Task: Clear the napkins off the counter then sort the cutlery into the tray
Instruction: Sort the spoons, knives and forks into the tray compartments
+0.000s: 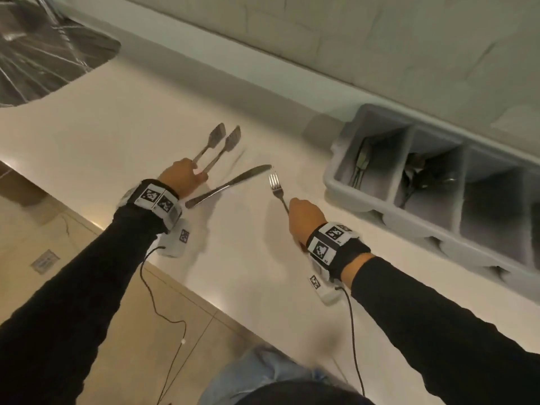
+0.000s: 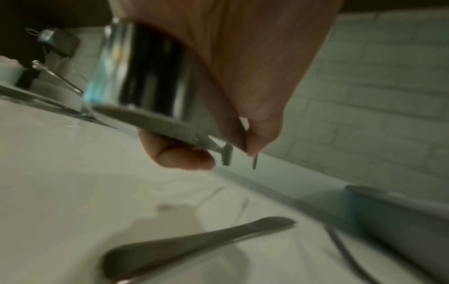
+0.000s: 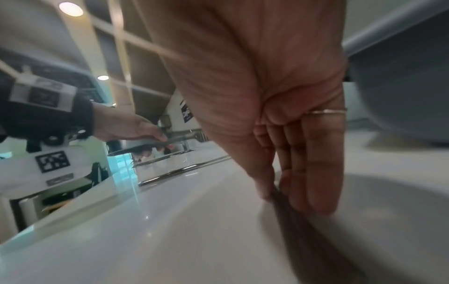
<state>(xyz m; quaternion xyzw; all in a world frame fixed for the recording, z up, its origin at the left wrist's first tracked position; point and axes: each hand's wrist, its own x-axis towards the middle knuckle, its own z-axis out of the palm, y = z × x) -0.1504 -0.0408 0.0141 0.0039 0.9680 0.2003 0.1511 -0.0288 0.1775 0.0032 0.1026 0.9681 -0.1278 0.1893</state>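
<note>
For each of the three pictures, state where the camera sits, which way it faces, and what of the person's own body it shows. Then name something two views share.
Head: worn on the head, looking forward and down at counter and tray; both sleeved arms, left hand, right hand.
Left wrist: looks along the left palm at two forks it holds.
Right wrist: low over the counter, looking along the right fingers at a fork handle.
Shared: the knife shows in head and left-wrist views.

counter [image 1: 122, 135] white | tray [image 1: 336, 182] grey | cutlery [image 1: 230, 182] silver | sleeves [image 1: 76, 287] black | wristband tags [image 1: 157, 198] black-and-white checked
</note>
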